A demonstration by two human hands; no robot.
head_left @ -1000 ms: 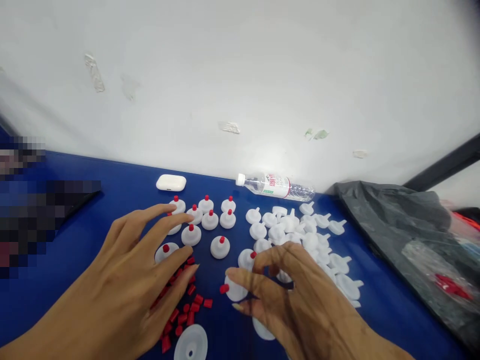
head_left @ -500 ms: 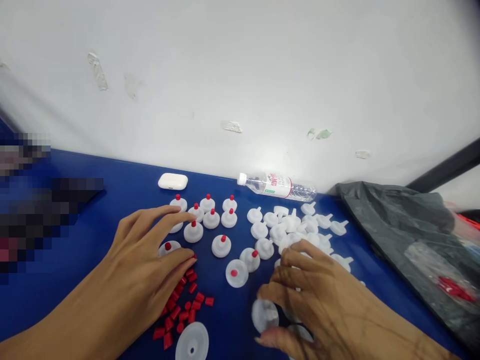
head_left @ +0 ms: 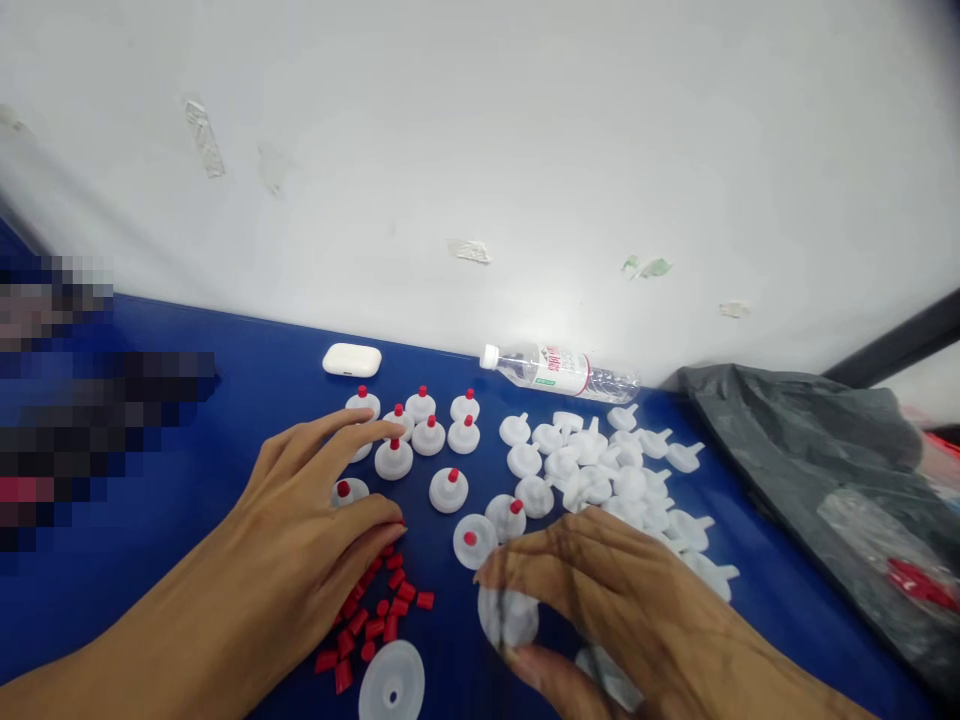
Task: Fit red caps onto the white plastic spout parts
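Note:
My left hand (head_left: 315, 545) is over the left of the table, its thumb and forefinger pinched on a small red cap (head_left: 403, 519), mostly hidden by the fingertips. Below those fingers lies a pile of red caps (head_left: 373, 628). My right hand (head_left: 600, 600) grips a round white spout lid (head_left: 504, 610) between thumb and fingers, partly blurred. Beyond the hands stand several white spout lids tipped with red caps (head_left: 448, 491); two tilted ones are near my right fingertips. One translucent white disc (head_left: 391, 680) with a central hole lies at the front edge of the view.
Several uncapped white spout lids (head_left: 592, 470) are heaped at the right. At the back, a clear plastic bottle (head_left: 559, 370) lies along the wall, and a small white case (head_left: 352, 360) rests to its left. A dark plastic bag (head_left: 810, 460) covers the table's right side.
My right hand has moved left with the white spout lid, closer to the left hand. My left hand keeps its pinch, and the view has shifted slightly.

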